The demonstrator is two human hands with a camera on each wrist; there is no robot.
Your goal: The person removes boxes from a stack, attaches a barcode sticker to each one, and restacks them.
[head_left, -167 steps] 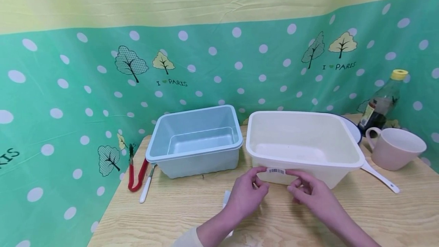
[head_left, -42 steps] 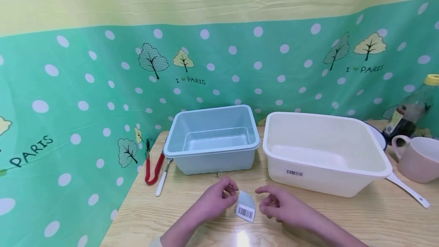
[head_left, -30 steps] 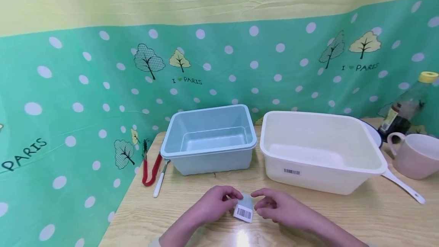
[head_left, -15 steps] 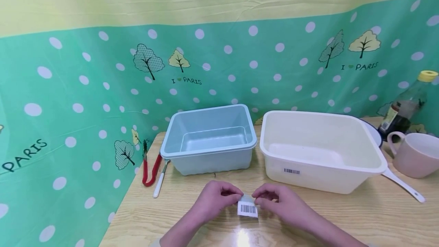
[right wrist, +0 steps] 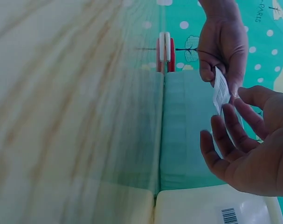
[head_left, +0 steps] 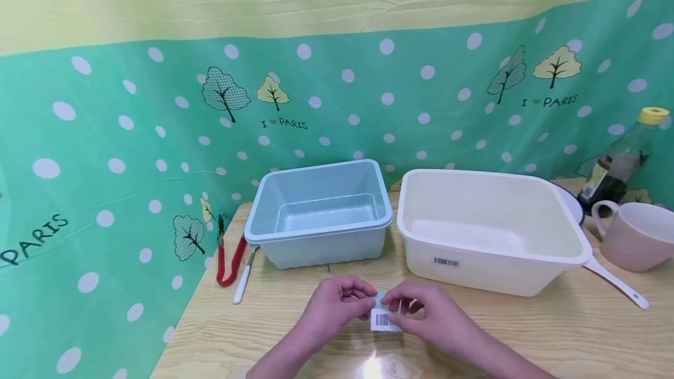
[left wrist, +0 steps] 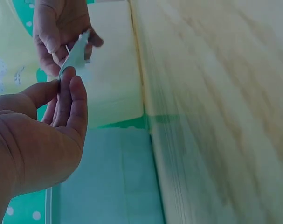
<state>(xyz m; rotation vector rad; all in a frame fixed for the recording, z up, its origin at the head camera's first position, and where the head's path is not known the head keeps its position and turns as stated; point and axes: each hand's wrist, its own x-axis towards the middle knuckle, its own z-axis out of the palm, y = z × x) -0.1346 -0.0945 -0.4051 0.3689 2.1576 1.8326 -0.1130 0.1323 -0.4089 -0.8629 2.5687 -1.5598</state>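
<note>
A small pale blue backing sheet with a white barcode sticker (head_left: pixel 382 320) is held upright between both hands, just above the table. My left hand (head_left: pixel 337 307) pinches its left edge between thumb and fingertips. My right hand (head_left: pixel 429 314) has thumb and index finger at its right side, the thumb covering part of the barcode; its other fingers are loosely bent in the right wrist view. Behind the hands stand a light blue bin (head_left: pixel 321 244) and a white bin (head_left: pixel 474 271). A similar barcode sticker (head_left: pixel 446 262) is on the white bin's front wall.
Red-handled tongs (head_left: pixel 227 274) and a white-handled utensil (head_left: pixel 243 282) lie left of the blue bin. At the right are a pink mug (head_left: pixel 639 241), a white spoon handle (head_left: pixel 618 284), a plate edge (head_left: pixel 574 203) and a dark sauce bottle (head_left: pixel 613 171). A green curtain (head_left: pixel 316 98) hangs behind.
Both hands moved from the white bin's front, where a barcode sticker now shows, down to the sheet on the table. The sheet has been raised and turned, and the right fingers have closed in on it.
</note>
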